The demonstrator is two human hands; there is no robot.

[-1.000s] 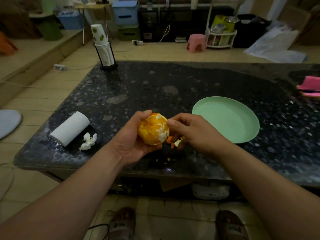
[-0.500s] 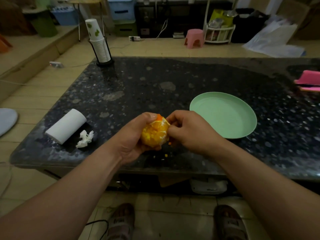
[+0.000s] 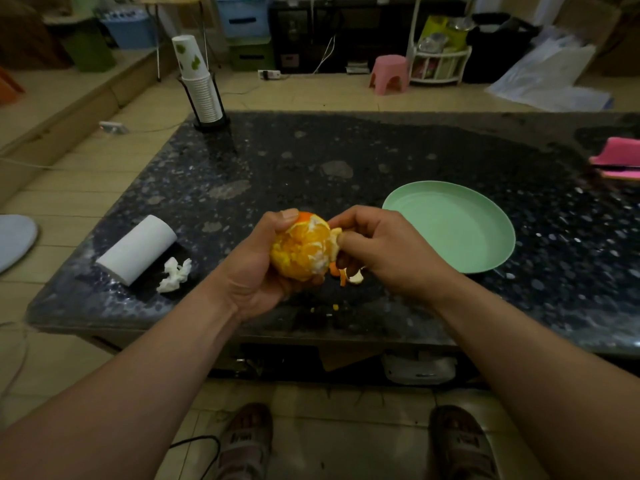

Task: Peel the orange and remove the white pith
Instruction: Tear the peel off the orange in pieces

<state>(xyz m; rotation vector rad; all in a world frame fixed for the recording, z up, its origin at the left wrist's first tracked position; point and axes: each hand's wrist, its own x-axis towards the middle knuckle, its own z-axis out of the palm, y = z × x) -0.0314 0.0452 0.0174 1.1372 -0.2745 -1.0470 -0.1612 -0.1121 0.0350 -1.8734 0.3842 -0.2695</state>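
Mostly peeled orange (image 3: 303, 249), pith patches

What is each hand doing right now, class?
Left hand: grips the orange.
Right hand: pinches a pale peel strip at the orange's side.

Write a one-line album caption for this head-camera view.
The left hand grips a mostly peeled orange over a table while the right hand pinches a pale scrap at its side.

A dark speckled stone table (image 3: 381, 150) carries a stack of paper cups (image 3: 202, 95) in a black holder at its far left corner. A white tissue roll (image 3: 138, 249) lies on its side near the front left, with a crumpled tissue (image 3: 175, 273) just beside it. A pale green plate (image 3: 450, 226) sits to the right, peel scraps (image 3: 349, 276) lie near the front edge, and a pink object (image 3: 620, 157) is at the far right edge.
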